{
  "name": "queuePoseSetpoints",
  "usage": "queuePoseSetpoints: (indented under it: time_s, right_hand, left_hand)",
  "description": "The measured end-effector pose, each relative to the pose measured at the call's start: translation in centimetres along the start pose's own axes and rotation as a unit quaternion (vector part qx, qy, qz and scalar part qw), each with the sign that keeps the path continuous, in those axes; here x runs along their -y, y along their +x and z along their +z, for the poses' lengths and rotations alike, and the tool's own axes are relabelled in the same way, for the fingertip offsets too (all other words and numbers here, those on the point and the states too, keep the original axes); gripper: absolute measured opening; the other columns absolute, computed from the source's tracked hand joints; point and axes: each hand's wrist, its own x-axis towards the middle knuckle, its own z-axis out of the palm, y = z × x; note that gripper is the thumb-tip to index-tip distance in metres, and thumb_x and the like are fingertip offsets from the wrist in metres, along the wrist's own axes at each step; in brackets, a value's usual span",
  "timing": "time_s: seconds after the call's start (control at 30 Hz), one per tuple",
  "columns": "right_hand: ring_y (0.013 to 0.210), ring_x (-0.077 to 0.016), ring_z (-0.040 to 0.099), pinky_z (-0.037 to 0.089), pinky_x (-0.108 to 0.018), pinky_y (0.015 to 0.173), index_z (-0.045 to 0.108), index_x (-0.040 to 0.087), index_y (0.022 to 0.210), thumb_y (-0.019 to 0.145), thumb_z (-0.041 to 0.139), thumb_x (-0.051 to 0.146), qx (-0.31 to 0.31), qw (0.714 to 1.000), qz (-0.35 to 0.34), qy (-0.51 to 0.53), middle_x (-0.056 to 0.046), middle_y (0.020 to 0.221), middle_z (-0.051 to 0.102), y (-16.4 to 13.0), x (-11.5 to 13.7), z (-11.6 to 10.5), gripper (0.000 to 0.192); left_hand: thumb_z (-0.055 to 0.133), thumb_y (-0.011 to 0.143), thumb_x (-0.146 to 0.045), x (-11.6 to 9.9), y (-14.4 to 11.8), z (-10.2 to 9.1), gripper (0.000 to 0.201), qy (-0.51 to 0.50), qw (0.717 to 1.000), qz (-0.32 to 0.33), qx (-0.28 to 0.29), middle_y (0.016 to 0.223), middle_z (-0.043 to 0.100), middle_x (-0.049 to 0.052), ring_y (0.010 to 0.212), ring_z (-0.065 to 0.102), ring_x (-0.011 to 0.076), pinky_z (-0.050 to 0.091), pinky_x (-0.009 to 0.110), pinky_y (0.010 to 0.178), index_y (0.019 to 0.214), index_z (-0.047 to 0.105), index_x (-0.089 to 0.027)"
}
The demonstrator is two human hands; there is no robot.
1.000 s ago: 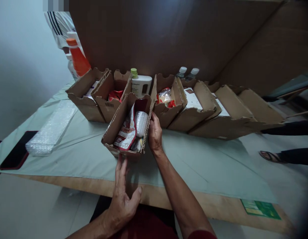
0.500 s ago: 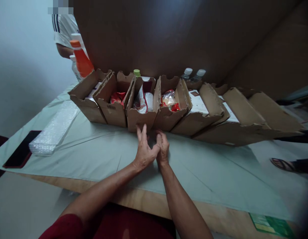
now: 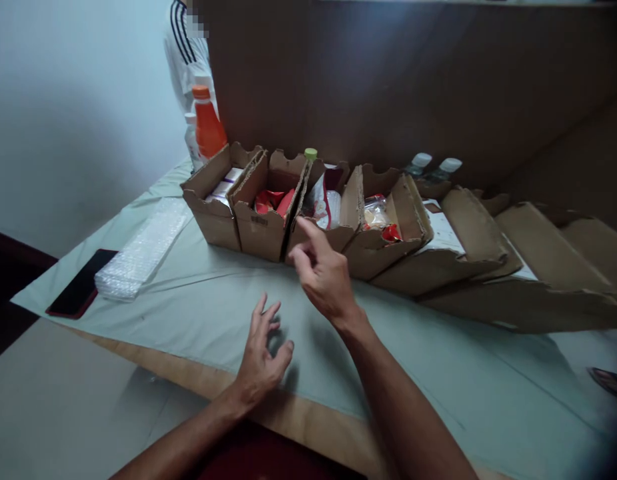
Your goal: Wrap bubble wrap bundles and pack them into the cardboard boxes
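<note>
Right hand (image 3: 324, 273): it is up in the air, just in front of the third box (image 3: 319, 230). The fingers are loosely curled and one points at the box. It holds nothing.
Left hand (image 3: 261, 357): it is low over the green cloth (image 3: 198, 293), near the table edge. The fingers are spread and bent a little. It holds nothing too.
Third box: it is brown cardboard. It stands in a row of boxes at the back of the table, squeezed between the second box (image 3: 262, 223) and the fourth box (image 3: 383, 230). Its sides touch them. A white and red packet (image 3: 319, 203) stands inside it.
Other boxes: the first box (image 3: 213, 210) is at the left end. More boxes lean over on the right.
Bottles: an orange bottle (image 3: 208, 127) stands behind the first box. A green cap (image 3: 311, 154) peeks up behind the third box.
On the cloth: a sheet of bubble wrap (image 3: 143, 250) lies on the left, with a dark phone (image 3: 81, 292) just beside it.
Another person: someone in a white striped shirt (image 3: 183, 53) stands at the far end.
How to do it well: the box looks light and easy to tip, so a soft push on its front would likely keep the row straight.
</note>
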Motion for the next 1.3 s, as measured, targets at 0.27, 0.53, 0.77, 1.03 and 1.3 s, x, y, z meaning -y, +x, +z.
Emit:
queuePoseSetpoints:
  time_s: [0.27, 0.53, 0.77, 1.03, 1.3]
  right_hand:
    - [0.098, -0.0295, 0.074, 0.049, -0.034, 0.079, 0.069, 0.022, 0.124, 0.099, 0.047, 0.024, 0.137, 0.938, 0.067, -0.311, -0.013, 0.105, 0.080, 6.8, 3.2, 3.4, 0.033]
    - [0.075, -0.0171, 0.073, 0.049, -0.026, 0.069, 0.072, 0.022, 0.100, 0.092, 0.051, 0.016, 0.163, 0.976, -0.049, -0.135, -0.002, 0.087, 0.079, -6.1, 5.0, -2.3, 0.024]
    - [0.079, -0.0176, 0.075, 0.059, -0.027, 0.069, 0.072, 0.028, 0.118, 0.090, 0.066, 0.028, -0.070, 0.990, 0.117, -0.023, -0.002, 0.095, 0.079, -14.6, 0.7, -13.1, 0.029]
    - [0.122, -0.0326, 0.069, 0.060, -0.040, 0.095, 0.058, 0.021, 0.144, 0.087, 0.065, 0.066, -0.049, 0.980, 0.160, 0.106, -0.015, 0.136, 0.069, -24.4, -2.6, -11.0, 0.073]
    - [0.106, -0.0319, 0.069, 0.052, -0.049, 0.101, 0.072, 0.019, 0.113, 0.075, 0.076, 0.062, -0.177, 0.961, 0.212, 0.031, -0.012, 0.105, 0.076, -18.8, -7.3, -11.0, 0.058]
  left_hand:
    - [0.060, 0.094, -0.024, 2.5, -2.8, -8.1, 0.032, 0.065, 0.993, 0.014, -0.095, 0.159, 0.044, 0.012, 0.107, 0.068, 0.0207, 0.061, 0.038, 0.091, 0.125, 0.067, -0.025]
    - [0.068, 0.092, -0.034, 1.9, -2.9, -11.7, 0.051, 0.000, 0.979, 0.006, -0.202, 0.155, 0.048, 0.013, 0.131, 0.059, 0.0276, 0.055, 0.041, 0.103, 0.140, 0.055, -0.027]
    - [0.072, 0.085, -0.036, -0.2, -3.3, -10.6, 0.084, 0.008, 0.997, 0.039, -0.063, 0.166, 0.037, 0.012, 0.150, 0.041, 0.0326, 0.040, 0.049, 0.120, 0.159, 0.031, -0.032]
    - [0.068, 0.077, -0.041, -0.5, -5.3, -7.6, 0.039, 0.107, 0.990, -0.071, 0.057, 0.101, 0.071, 0.008, 0.098, 0.070, 0.0286, 0.057, 0.040, 0.086, 0.109, 0.063, -0.020]
    - [0.067, 0.077, -0.032, -2.4, 2.7, -1.3, 0.041, 0.036, 0.992, 0.039, 0.112, 0.118, 0.069, 0.010, 0.113, 0.065, 0.0281, 0.052, 0.041, 0.100, 0.116, 0.061, -0.018]
